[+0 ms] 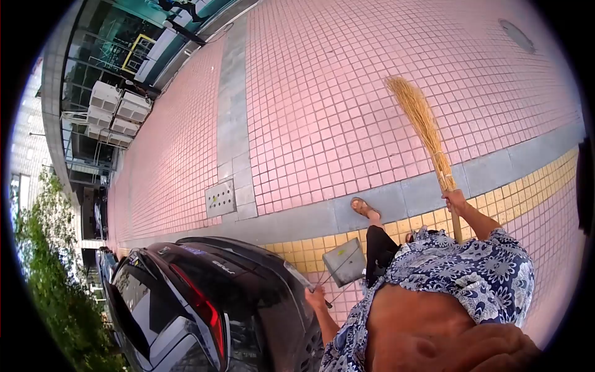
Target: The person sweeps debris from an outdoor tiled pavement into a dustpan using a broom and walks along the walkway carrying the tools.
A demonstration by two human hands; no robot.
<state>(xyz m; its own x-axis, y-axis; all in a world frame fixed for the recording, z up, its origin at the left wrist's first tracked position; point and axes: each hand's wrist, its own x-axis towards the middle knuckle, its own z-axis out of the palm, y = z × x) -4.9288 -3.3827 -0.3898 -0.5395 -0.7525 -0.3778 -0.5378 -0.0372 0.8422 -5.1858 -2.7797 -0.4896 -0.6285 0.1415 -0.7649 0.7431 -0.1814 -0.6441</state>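
Note:
My right hand [455, 200] is closed around the wooden handle of a straw broom [418, 118]. The broom's long yellow bristles fan out up and away over the pink tiles; whether the tips touch the ground I cannot tell. Lower and to the left, my left hand [317, 298] grips the handle of a long-handled dustpan [344, 261]. Its grey pan hangs or rests beside my leg, over the yellow paving strip, with thin wire-like rods running toward the hand. Inside the pan I can make out no litter.
A black car [248, 291] stands close on my left. My foot in a brown shoe [364, 208] is on the grey stone border [409, 197]. A perforated cover plate [220, 198] lies in the paving. Air-conditioner units [118, 111] line the building, and a person [180, 7] is far off.

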